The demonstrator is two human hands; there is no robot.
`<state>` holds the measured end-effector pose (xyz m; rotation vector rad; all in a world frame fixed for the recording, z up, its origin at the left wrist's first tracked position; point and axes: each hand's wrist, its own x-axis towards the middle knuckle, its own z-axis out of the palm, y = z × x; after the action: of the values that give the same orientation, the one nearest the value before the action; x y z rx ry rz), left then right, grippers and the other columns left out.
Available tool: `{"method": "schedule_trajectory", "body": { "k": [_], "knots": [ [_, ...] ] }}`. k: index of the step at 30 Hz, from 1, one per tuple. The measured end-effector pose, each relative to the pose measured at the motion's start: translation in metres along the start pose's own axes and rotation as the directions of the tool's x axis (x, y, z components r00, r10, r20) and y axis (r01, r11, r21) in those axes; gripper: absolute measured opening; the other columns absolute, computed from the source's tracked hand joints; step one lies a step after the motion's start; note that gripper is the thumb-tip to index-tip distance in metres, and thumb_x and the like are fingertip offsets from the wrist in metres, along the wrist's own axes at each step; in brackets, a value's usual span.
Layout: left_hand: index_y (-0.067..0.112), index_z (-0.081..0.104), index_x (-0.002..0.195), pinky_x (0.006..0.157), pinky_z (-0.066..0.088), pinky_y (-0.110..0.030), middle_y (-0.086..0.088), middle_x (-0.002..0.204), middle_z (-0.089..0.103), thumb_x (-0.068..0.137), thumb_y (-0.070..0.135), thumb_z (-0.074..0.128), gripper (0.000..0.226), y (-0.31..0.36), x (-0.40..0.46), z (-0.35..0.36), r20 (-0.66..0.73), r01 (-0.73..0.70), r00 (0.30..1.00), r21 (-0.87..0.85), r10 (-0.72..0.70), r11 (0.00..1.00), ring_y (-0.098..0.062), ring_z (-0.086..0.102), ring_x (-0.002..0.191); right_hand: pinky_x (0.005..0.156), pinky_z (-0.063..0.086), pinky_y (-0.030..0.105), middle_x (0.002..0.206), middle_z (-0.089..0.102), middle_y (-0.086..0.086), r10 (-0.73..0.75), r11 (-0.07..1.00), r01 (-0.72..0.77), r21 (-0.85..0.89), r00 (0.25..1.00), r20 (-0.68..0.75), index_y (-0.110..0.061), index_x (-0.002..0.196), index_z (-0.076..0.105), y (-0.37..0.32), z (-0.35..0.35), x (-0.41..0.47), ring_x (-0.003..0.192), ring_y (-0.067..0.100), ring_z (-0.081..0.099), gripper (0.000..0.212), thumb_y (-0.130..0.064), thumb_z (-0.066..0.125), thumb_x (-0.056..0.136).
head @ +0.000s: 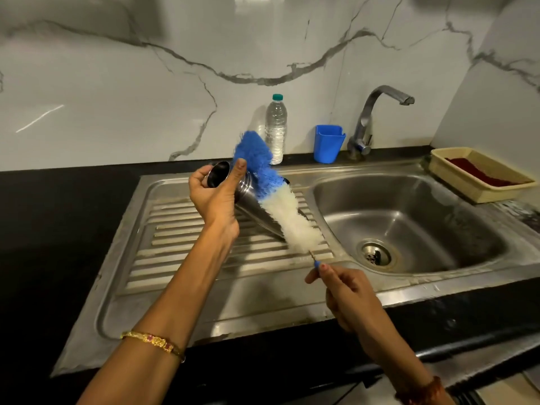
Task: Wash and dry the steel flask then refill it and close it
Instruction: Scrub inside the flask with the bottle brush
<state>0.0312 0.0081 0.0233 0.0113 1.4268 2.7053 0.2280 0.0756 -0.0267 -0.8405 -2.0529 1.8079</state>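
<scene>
My left hand (pixel 214 190) grips the steel flask (pixel 250 203) near its open mouth and holds it tilted above the ribbed drainboard (pixel 181 244), mouth pointing up-left. A long bottle brush (pixel 273 194) with blue bristles at the tip and white bristles lower down lies against the flask's outer side. My right hand (pixel 347 293) pinches the brush's thin handle at its lower end. The flask's lid is not visible for certain; a dark edge shows behind the brush.
The steel sink basin (pixel 438 200) with its drain lies to the right, under a curved tap (pixel 377 118). A plastic water bottle (pixel 276 128) and a blue cup (pixel 328 143) stand at the back edge. A beige tray (pixel 455 176) sits on the black counter at right.
</scene>
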Motion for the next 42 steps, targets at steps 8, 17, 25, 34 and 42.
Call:
{"method": "schedule_trajectory", "body": {
  "k": [8,17,25,34,42],
  "knots": [
    [0.008,0.060,0.109,0.073,0.054,-0.016,0.007,0.091,0.060,0.070,0.003,0.075,0.041,0.002,-0.001,-0.005,0.070,-0.051,0.996,0.054,0.047,0.997,-0.003,0.059,0.082,0.033,0.024,0.013,0.045,0.035,-0.003,-0.049,0.998,0.049,-0.029,0.998,-0.024,-0.010,0.087,0.067,-0.006,-0.004,0.000,0.031,0.001,0.030,0.032,-0.029,0.042,0.097],
    [0.021,0.055,0.079,0.069,0.053,-0.020,0.005,0.078,0.056,0.067,0.007,0.080,0.031,-0.006,-0.009,0.008,-0.033,-0.129,0.991,0.042,0.131,0.991,-0.008,0.055,0.071,0.032,0.021,0.016,0.045,0.035,-0.004,0.059,0.995,-0.063,0.081,0.997,0.052,-0.012,0.089,0.064,0.003,0.002,-0.014,0.034,0.004,0.027,0.031,-0.031,0.040,0.096],
    [0.026,0.053,0.076,0.063,0.047,-0.023,0.006,0.092,0.054,0.074,0.006,0.072,0.028,-0.003,-0.004,-0.004,0.135,-0.077,0.989,0.147,0.058,0.986,-0.010,0.054,0.084,0.030,0.019,0.016,0.048,0.035,-0.001,0.123,0.992,-0.125,-0.027,0.989,-0.080,-0.008,0.092,0.064,0.009,-0.025,0.000,0.031,0.002,0.026,0.033,-0.031,0.041,0.096],
    [0.022,0.047,0.089,0.079,0.052,-0.017,0.004,0.090,0.059,0.063,-0.008,0.076,0.049,-0.010,-0.017,-0.006,0.124,-0.235,0.966,0.068,0.226,0.970,-0.001,0.059,0.079,0.032,0.018,0.015,0.044,0.034,-0.003,0.123,0.992,-0.124,-0.021,0.990,-0.072,-0.010,0.093,0.065,0.008,-0.038,0.001,0.034,0.006,0.023,0.035,-0.035,0.041,0.094],
    [0.024,0.043,0.094,0.077,0.046,-0.013,0.007,0.090,0.054,0.065,0.001,0.080,0.053,-0.021,-0.020,0.011,0.282,-0.421,0.885,0.147,0.370,0.895,0.003,0.056,0.079,0.032,0.019,0.018,0.044,0.034,-0.001,0.058,0.997,-0.059,0.043,0.998,0.032,-0.012,0.095,0.066,0.006,-0.033,-0.010,0.035,0.008,0.024,0.032,-0.032,0.040,0.094]
  ]
}}
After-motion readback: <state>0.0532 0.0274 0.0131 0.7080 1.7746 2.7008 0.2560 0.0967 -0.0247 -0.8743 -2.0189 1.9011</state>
